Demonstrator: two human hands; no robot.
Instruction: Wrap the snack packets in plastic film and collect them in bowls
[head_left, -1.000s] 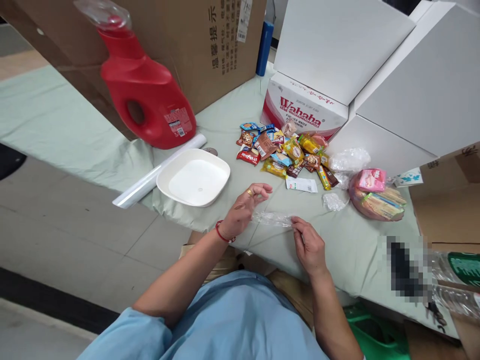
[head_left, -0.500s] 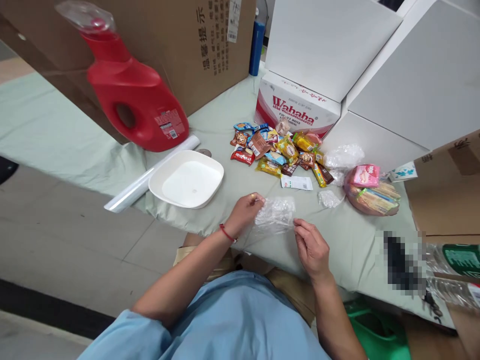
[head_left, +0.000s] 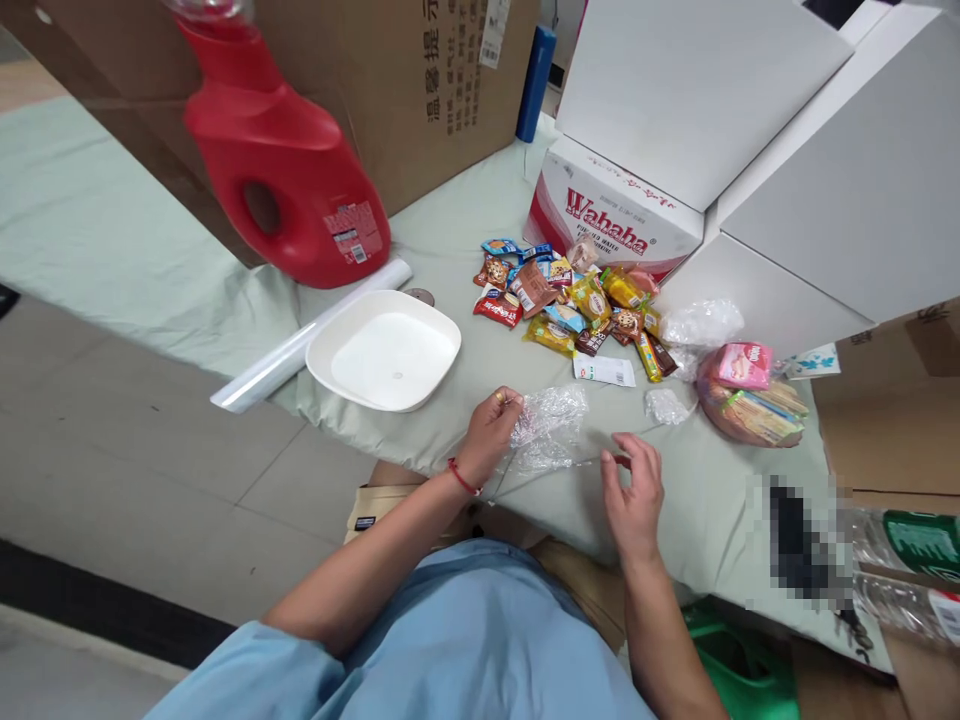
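Crinkled clear plastic wrap (head_left: 553, 425) hangs from my left hand (head_left: 491, 430), whose fingers pinch its left edge just above the green cloth. My right hand (head_left: 634, 495) is off to the wrap's right, fingers curved and apart, with nothing between them. Left of my left hand sits a white plastic basin (head_left: 386, 352) with nothing in it. Beyond the wrap lies a pile of small wrapped snacks (head_left: 574, 300), with a white packet (head_left: 604, 371) at its near side. A small crumpled piece of plastic (head_left: 666, 406) rests right of that packet.
A red jug (head_left: 292, 180) and a clear plastic roll (head_left: 311, 335) are at the left. Behind the snacks stands a Wahaha carton (head_left: 611, 215). To the right are a bowl of packaged snacks (head_left: 754, 390), more crumpled plastic (head_left: 703, 323) and plastic bottles (head_left: 907, 540).
My right hand has let go of the plastic wrap's right side and opened, moving slightly right. My left hand still pinches the wrap. The whole view has shifted a little.
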